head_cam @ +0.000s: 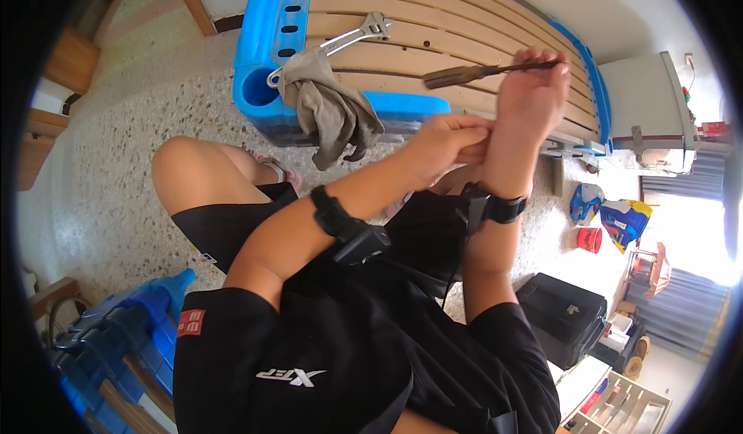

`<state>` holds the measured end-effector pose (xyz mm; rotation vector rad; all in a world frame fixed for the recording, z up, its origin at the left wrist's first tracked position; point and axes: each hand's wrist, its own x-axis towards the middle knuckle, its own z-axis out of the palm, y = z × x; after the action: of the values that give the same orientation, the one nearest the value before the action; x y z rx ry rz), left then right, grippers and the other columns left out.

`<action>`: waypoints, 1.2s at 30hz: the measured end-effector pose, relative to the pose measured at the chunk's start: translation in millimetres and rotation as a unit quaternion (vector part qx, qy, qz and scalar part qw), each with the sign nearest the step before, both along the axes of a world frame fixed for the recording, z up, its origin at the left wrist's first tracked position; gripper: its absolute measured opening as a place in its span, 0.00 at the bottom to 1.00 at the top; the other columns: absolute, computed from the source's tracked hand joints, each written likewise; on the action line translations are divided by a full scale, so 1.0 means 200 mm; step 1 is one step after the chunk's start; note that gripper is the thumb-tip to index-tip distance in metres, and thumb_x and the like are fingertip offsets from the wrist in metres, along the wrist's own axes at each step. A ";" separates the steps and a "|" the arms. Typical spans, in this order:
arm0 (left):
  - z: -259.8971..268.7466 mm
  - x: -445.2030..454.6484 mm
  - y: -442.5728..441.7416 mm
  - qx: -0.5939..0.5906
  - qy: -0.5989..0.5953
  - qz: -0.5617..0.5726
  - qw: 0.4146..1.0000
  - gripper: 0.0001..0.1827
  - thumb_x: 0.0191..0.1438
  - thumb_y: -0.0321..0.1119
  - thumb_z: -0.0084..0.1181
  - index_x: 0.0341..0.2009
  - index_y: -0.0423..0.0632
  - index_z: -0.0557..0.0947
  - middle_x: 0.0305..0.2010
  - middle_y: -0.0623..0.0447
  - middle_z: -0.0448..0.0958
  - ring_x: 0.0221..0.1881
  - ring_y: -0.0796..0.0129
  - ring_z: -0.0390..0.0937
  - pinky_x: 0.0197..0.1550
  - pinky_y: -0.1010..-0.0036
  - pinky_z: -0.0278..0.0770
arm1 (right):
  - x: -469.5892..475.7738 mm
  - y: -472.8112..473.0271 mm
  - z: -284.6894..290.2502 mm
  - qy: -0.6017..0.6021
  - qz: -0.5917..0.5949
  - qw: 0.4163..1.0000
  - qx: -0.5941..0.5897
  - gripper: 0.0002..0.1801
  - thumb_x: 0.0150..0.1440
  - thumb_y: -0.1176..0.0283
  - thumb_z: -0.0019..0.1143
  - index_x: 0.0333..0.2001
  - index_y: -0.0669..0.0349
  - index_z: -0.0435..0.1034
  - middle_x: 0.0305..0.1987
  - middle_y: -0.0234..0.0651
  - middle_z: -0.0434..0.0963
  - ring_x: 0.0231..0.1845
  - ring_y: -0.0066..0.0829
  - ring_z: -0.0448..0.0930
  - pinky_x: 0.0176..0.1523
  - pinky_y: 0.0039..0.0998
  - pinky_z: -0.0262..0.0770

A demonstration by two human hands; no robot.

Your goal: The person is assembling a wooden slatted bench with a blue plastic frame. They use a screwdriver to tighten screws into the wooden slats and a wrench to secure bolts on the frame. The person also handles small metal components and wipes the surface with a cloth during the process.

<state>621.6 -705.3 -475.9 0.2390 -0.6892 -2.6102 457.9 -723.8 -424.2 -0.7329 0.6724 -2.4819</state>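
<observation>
My right hand [531, 100] is raised over the wooden slats. Its fingers hold the dark shaft of a slim hand tool with a brown handle [455, 76], which points left. The tool's exact kind is unclear. My left hand [451, 144] reaches across, its thumb and fingers together against the inner side of my right forearm. Whether something thin is pinched there is hidden. An adjustable wrench [348, 38] rests on the slats, its jaw to the right. A crumpled grey-brown cloth [326, 103] drapes over the wrench's handle and hangs past the blue edge.
The slatted wooden platform [400, 25] has blue plastic ends [249, 57] with a round recess at the corner. Blue plastic pieces [127, 318] stand behind on the left. At right are a black case [560, 312], a red bucket [589, 239], bags [626, 220] and a white cabinet [644, 97].
</observation>
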 end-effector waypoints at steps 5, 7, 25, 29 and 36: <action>0.04 0.34 -0.26 -0.374 -0.135 0.025 0.917 0.14 0.64 0.32 0.58 0.48 0.35 0.85 0.43 0.44 0.87 0.40 0.66 0.86 0.46 0.73 0.82 | -0.05 0.21 0.21 0.101 -0.118 0.987 0.046 0.11 0.71 0.66 0.50 0.48 0.64 0.70 0.34 0.34 0.74 0.33 0.27 0.70 0.39 0.30 0.70; 0.03 0.36 -0.33 -0.503 -0.228 0.090 0.829 0.14 0.61 0.33 0.63 0.46 0.35 0.86 0.41 0.47 0.87 0.40 0.70 0.85 0.45 0.75 0.80 | -0.20 0.26 0.16 0.100 -0.123 0.984 0.086 0.11 0.70 0.66 0.54 0.46 0.64 0.72 0.31 0.33 0.74 0.29 0.24 0.69 0.36 0.26 0.67; -0.20 -0.01 -0.15 -0.519 -0.404 0.184 0.731 0.22 0.74 0.50 0.41 0.44 0.43 0.76 0.36 0.52 0.78 0.35 0.68 0.78 0.37 0.74 0.77 | 0.36 0.28 -0.68 0.074 -0.056 0.941 0.326 0.13 0.57 0.65 0.58 0.34 0.65 0.82 0.27 0.47 0.83 0.33 0.47 0.86 0.39 0.43 0.81; -0.15 0.10 -0.33 -0.561 -0.397 0.176 0.705 0.15 0.71 0.46 0.51 0.43 0.46 0.75 0.37 0.56 0.76 0.35 0.73 0.75 0.35 0.75 0.74 | 0.34 0.27 -0.66 0.170 0.087 0.916 0.352 0.12 0.50 0.66 0.63 0.33 0.63 0.83 0.32 0.50 0.85 0.38 0.48 0.86 0.43 0.43 0.82; -0.12 -0.03 -0.24 -0.551 -0.443 0.128 0.695 0.14 0.72 0.44 0.50 0.45 0.45 0.74 0.27 0.58 0.69 0.26 0.77 0.67 0.27 0.80 0.67 | 0.13 0.41 -0.74 0.291 0.318 0.805 0.408 0.09 0.46 0.75 0.62 0.32 0.65 0.83 0.34 0.47 0.86 0.37 0.39 0.88 0.41 0.37 0.83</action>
<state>614.7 -753.8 -500.5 1.0877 -2.1585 -1.2576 483.7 -641.3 -573.1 -1.1087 1.3185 -1.1434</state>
